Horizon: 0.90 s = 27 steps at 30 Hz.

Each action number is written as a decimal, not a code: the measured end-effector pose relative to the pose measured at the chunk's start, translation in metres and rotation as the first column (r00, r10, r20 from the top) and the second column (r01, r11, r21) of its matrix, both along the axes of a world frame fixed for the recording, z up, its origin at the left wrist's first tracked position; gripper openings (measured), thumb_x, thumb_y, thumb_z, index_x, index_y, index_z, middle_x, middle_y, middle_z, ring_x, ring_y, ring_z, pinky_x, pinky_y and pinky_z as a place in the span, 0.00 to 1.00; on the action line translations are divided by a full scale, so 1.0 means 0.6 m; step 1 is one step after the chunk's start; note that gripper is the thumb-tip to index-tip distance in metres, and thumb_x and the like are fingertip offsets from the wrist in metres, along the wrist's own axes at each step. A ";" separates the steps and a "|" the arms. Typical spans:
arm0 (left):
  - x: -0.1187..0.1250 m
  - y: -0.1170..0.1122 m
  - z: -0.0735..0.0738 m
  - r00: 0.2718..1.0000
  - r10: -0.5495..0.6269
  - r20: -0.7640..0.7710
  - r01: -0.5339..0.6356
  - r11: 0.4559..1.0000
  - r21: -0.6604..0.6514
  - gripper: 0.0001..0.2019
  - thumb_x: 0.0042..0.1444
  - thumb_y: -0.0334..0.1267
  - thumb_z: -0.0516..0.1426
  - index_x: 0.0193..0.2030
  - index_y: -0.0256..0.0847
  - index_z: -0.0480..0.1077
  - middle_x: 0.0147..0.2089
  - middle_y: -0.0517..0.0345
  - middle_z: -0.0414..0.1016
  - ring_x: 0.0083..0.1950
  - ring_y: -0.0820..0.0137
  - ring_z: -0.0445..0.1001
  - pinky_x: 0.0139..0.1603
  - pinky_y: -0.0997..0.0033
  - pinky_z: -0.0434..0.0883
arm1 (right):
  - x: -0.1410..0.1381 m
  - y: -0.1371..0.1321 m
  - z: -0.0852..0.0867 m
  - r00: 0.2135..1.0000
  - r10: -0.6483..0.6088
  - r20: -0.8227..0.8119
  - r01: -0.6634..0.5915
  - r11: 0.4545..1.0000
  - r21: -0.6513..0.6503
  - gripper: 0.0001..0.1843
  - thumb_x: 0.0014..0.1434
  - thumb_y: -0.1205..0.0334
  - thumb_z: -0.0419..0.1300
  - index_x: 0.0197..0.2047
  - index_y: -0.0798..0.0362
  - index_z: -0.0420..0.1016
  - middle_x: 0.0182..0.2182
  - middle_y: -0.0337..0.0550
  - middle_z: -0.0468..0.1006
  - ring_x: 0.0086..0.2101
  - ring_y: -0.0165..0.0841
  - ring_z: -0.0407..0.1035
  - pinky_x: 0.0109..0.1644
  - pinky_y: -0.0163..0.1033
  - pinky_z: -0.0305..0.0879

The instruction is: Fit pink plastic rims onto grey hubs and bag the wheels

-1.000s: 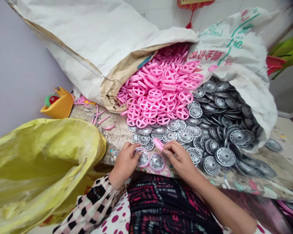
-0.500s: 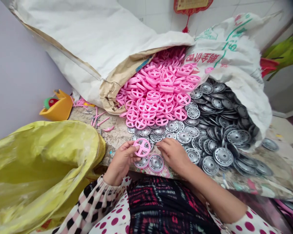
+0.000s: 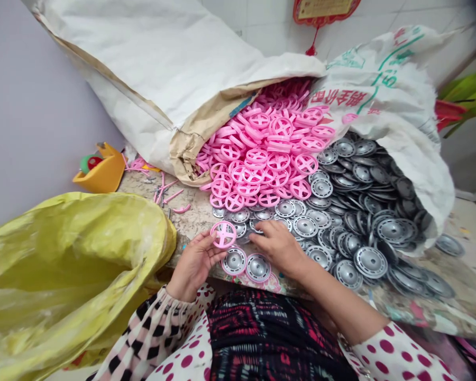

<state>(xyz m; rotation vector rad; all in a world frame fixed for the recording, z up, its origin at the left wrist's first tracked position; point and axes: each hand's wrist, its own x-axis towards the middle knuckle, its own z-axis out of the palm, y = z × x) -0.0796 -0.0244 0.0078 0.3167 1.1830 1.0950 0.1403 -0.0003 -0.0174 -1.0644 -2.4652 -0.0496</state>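
Observation:
My left hand pinches the left edge of a pink spoked plastic wheel, held face up above the table's front. Two silver discs, each with a pink rim showing around it, lie just below: a left one and a right one. My right hand is over the near edge of the loose silver discs, its fingers curled together and fingertips beside a disc. Whether something is between those fingertips is hidden. Behind both hands a heap of pink wheels spills out.
A white paper sack holds the pink wheels; a white woven sack holds silver discs. At my left stands an open yellow bag. A yellow container and pink sprue scraps lie at the table's back left.
The view has shifted slightly, moving the sacks rightward in the picture. My left hand still holds the pink wheel, now a little farther from the pink-rimmed discs. My right fingers have curled more over the silver discs.

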 end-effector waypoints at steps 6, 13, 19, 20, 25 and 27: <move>0.019 0.002 0.012 1.000 -0.003 -0.013 0.003 0.998 0.067 0.09 0.55 0.28 0.59 0.41 0.38 0.65 0.33 0.58 0.75 0.30 0.71 0.77 0.32 0.72 0.77 | 0.012 -0.011 0.020 0.719 -0.343 -0.604 0.024 0.881 -0.473 0.07 0.62 0.60 0.56 0.39 0.52 0.73 0.33 0.42 0.75 0.35 0.33 0.68 0.41 0.40 0.64; 0.070 -0.012 0.010 0.982 -0.188 0.005 0.184 0.965 0.184 0.17 0.49 0.33 0.65 0.45 0.37 0.68 0.39 0.55 0.75 0.36 0.72 0.76 0.35 0.72 0.76 | -0.031 -0.049 0.026 0.483 -0.525 -0.701 -0.049 0.783 -0.620 0.09 0.60 0.57 0.58 0.41 0.51 0.74 0.34 0.41 0.74 0.34 0.33 0.69 0.40 0.39 0.66; 0.079 -0.019 0.009 0.971 -0.237 -0.009 0.232 0.943 0.238 0.15 0.47 0.35 0.66 0.41 0.36 0.70 0.40 0.57 0.74 0.37 0.72 0.74 0.34 0.72 0.76 | -0.021 -0.066 0.034 0.645 -0.421 -0.638 0.057 0.859 -0.509 0.15 0.60 0.58 0.58 0.50 0.50 0.70 0.41 0.45 0.70 0.37 0.33 0.67 0.40 0.39 0.66; 0.079 -0.020 0.011 0.967 -0.253 -0.012 0.248 0.938 0.240 0.15 0.47 0.35 0.66 0.41 0.37 0.70 0.40 0.57 0.74 0.37 0.72 0.74 0.34 0.71 0.76 | -0.017 -0.066 0.037 0.661 -0.421 -0.621 0.031 0.842 -0.539 0.18 0.60 0.58 0.59 0.53 0.50 0.68 0.41 0.44 0.71 0.36 0.33 0.68 0.39 0.39 0.66; 0.085 -0.025 0.017 0.947 -0.317 -0.058 0.322 0.918 0.233 0.14 0.43 0.35 0.67 0.36 0.36 0.70 0.34 0.58 0.74 0.32 0.73 0.72 0.31 0.73 0.74 | -0.009 -0.073 0.046 0.717 -0.370 -0.590 -0.098 0.785 -0.611 0.11 0.62 0.58 0.56 0.47 0.49 0.72 0.40 0.42 0.76 0.39 0.33 0.70 0.45 0.40 0.65; 0.089 -0.028 0.015 0.946 -0.311 -0.087 0.323 0.919 0.224 0.14 0.42 0.35 0.67 0.33 0.35 0.69 0.30 0.61 0.73 0.28 0.76 0.70 0.28 0.76 0.71 | -0.013 -0.079 0.044 0.682 -0.406 -0.608 -0.097 0.773 -0.626 0.09 0.62 0.59 0.55 0.43 0.50 0.73 0.38 0.41 0.77 0.38 0.33 0.70 0.44 0.39 0.65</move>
